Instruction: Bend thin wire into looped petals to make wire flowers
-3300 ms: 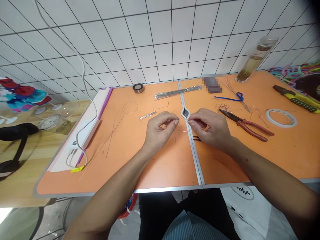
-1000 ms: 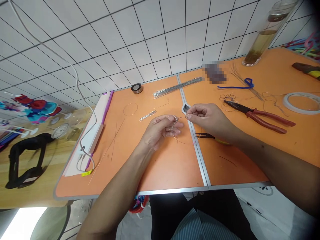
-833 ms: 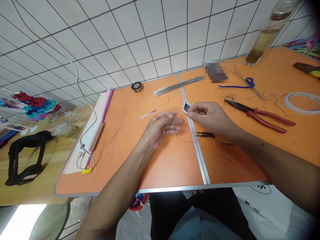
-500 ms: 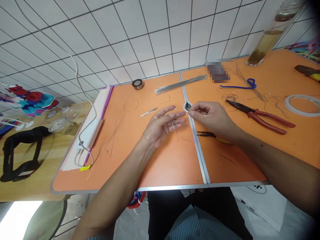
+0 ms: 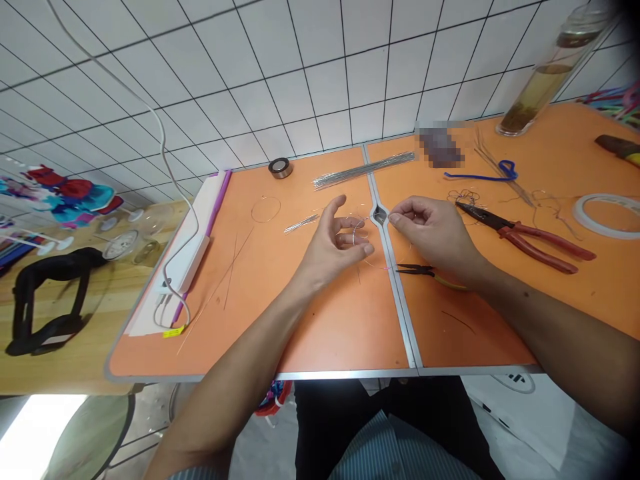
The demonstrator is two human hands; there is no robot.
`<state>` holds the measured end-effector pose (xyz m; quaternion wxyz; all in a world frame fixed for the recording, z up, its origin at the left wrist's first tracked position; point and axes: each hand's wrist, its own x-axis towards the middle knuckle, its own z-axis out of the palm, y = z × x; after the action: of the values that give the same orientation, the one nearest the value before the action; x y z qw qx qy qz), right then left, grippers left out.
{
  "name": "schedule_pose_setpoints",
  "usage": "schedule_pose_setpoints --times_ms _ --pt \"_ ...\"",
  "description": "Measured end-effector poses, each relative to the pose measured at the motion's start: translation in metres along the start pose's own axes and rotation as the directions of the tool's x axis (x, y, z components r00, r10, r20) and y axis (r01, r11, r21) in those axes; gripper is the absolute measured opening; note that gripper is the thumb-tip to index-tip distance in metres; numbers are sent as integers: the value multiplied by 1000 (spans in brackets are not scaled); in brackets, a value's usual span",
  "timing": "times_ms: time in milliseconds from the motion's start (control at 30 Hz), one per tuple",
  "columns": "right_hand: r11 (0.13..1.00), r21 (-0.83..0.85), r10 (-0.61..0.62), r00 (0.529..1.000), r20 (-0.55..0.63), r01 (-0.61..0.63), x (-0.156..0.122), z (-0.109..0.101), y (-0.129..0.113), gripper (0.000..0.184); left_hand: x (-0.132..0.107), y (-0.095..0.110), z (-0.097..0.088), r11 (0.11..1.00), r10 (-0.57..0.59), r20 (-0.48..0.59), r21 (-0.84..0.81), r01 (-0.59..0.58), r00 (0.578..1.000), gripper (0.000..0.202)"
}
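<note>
Over the middle seam of the orange table (image 5: 320, 320) my left hand (image 5: 333, 240) is raised on edge, index finger stretched up, the other fingers curled around a loop of thin silvery wire (image 5: 356, 230). My right hand (image 5: 433, 230) pinches the other end of that wire between thumb and forefinger, just right of the seam. A curve of the wire trails down onto the table below both hands. Small black-nosed pliers (image 5: 425, 272) lie just under my right wrist.
Red-handled pliers (image 5: 525, 237) lie right of my right hand. A bundle of straight wires (image 5: 363, 171), a small tape roll (image 5: 280, 167), a wire ring (image 5: 265, 209), a blue wire (image 5: 483, 175), a clear tape ring (image 5: 607, 217) and a tall jar (image 5: 543, 83) lie on the table.
My left hand has gone from a closed pinch on the wire to a looser hold with the index finger lifted. My right hand has shifted slightly right. The camera view has drifted.
</note>
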<state>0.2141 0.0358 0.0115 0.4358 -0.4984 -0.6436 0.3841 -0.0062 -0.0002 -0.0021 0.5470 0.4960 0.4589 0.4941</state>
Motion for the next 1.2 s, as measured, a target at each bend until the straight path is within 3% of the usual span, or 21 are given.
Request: schedule_pose_setpoints --times_ms 167,267,400,700,867,1200 --pt "1000 0 -3 1000 1 3 0 2 2 10 -6 -2 8 987 79 -84 147 -66 993 105" --pt "1000 3 -11 1000 23 11 0 3 4 11 -9 1 11 990 102 -153 109 -86 983 98" --pt "1000 12 -17 999 34 16 0 4 6 11 -8 5 11 998 50 -210 -35 -59 976 89" --pt "999 -4 -38 996 83 38 -1 4 7 13 3 7 -4 935 -196 -72 -313 165 978 61" --pt "996 -47 -69 987 148 77 -3 4 5 13 5 8 -8 917 -293 50 -269 295 955 47" --pt "989 -60 -120 971 205 135 -4 7 11 13 2 4 -3 960 -241 26 -140 242 970 27"
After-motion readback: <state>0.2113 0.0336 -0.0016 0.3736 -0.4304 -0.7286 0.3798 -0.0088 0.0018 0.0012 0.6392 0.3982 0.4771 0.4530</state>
